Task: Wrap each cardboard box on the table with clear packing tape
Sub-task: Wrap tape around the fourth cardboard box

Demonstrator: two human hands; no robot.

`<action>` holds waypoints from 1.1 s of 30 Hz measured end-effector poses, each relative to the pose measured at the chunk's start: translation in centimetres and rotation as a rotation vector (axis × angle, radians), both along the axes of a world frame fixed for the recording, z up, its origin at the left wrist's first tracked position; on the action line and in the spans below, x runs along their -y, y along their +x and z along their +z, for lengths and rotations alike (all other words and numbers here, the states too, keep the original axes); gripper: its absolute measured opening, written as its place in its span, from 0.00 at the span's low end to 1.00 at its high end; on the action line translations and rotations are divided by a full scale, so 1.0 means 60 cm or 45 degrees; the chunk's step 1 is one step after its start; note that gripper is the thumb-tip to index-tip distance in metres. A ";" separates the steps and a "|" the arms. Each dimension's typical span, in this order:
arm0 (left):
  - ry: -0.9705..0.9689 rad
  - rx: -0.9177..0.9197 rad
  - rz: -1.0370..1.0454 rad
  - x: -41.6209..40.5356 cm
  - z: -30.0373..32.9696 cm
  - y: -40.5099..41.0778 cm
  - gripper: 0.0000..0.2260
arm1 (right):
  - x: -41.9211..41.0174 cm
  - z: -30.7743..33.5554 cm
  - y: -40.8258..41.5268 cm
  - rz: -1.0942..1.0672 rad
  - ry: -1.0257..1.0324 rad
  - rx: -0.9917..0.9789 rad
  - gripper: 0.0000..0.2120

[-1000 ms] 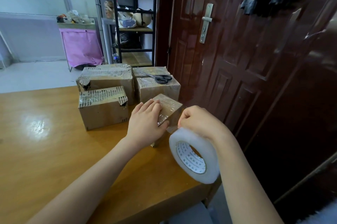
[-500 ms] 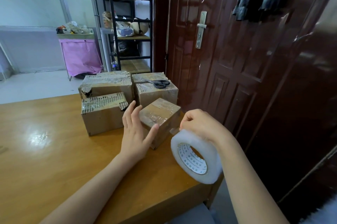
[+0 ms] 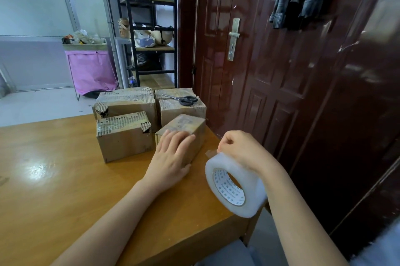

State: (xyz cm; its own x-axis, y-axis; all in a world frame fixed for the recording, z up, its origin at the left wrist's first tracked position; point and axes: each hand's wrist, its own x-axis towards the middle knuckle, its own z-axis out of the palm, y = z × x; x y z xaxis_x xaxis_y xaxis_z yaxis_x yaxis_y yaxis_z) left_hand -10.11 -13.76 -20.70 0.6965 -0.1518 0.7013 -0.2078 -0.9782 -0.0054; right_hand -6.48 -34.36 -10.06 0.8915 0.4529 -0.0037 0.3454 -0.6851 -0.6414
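Right now my left hand (image 3: 171, 157) lies flat on the near face of the small cardboard box (image 3: 186, 129), fingers straight and spread, pressing it down so it stays put at the right edge of the counter (image 3: 54, 190). My right hand (image 3: 240, 148) has its fingers curled, pinching the free end of the clear tape just beside the box's right side, while the tape roll (image 3: 234, 190) hangs around that wrist, off the counter's edge. A short strip of tape runs from my fingers toward the box; I cannot tell where it is stuck down.

I judge this to be the middle of wrapping this box: one band is being laid and smoothed. Three more boxes stand just behind and to the left: the front-left box (image 3: 123, 135), the rear-left box (image 3: 127, 103) and the rear-right box (image 3: 181, 107), which carries the scissors (image 3: 184, 99) on top. All show glossy tape over their tops.

Next I should probably draw more tape off the roll, keep it taut and turn the box under my flat hand so the band carries around the next face. Slack tape would likely wrinkle or stick to itself.
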 end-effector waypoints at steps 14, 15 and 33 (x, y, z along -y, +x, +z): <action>-0.163 -0.106 -0.126 -0.050 -0.002 -0.004 0.36 | -0.065 -0.077 -0.072 0.136 -0.430 1.041 0.13; -0.197 -0.093 -0.142 -0.050 -0.002 -0.005 0.34 | -0.073 -0.099 -0.085 0.192 -0.439 1.018 0.13; -0.540 -0.041 -0.146 -0.041 0.007 -0.022 0.30 | -0.111 -0.061 0.029 -0.129 0.368 0.370 0.11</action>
State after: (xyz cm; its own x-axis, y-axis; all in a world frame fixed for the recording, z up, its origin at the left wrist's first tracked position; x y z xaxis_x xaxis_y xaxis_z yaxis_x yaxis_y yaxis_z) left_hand -11.43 -11.29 -20.27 0.7144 0.0677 0.6964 -0.3084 -0.8629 0.4003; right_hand -4.75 -27.68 -13.74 0.8770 0.3084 0.3686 0.4802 -0.5313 -0.6980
